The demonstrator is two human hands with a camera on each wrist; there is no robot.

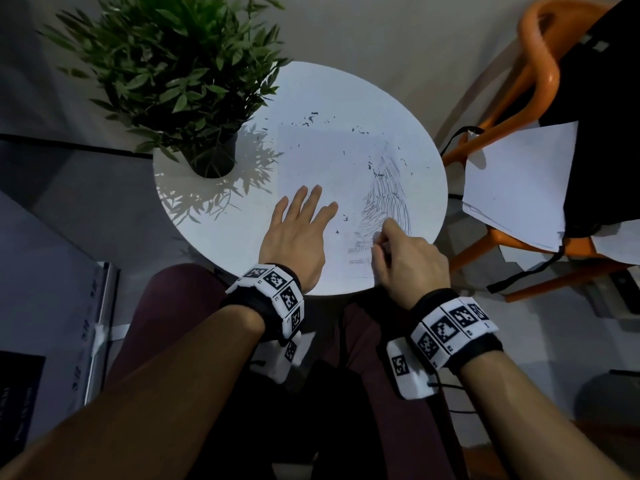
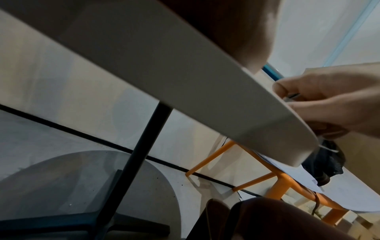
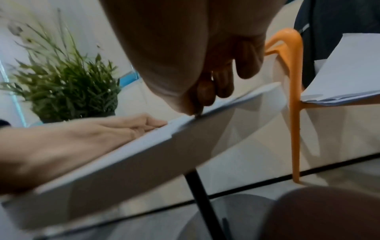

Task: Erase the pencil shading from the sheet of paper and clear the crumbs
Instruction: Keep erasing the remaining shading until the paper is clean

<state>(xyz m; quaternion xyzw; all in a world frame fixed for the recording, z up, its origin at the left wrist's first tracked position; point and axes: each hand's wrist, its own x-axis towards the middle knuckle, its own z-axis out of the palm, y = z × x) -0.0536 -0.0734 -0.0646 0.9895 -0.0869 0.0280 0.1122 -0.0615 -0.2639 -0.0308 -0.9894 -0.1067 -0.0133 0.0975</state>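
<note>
A white sheet lies on the round white table. Pencil shading covers its right side, and dark eraser crumbs are scattered over the sheet's far part and the table beyond. My left hand rests flat on the sheet's near left, fingers straight and spread. My right hand presses down at the near end of the shading, thumb and fingers pinched on a small eraser that they mostly hide. The left wrist view shows that pinch above the table rim.
A potted plant stands at the table's far left. An orange chair to the right carries loose white papers and a black bag. My knees sit under the near table edge.
</note>
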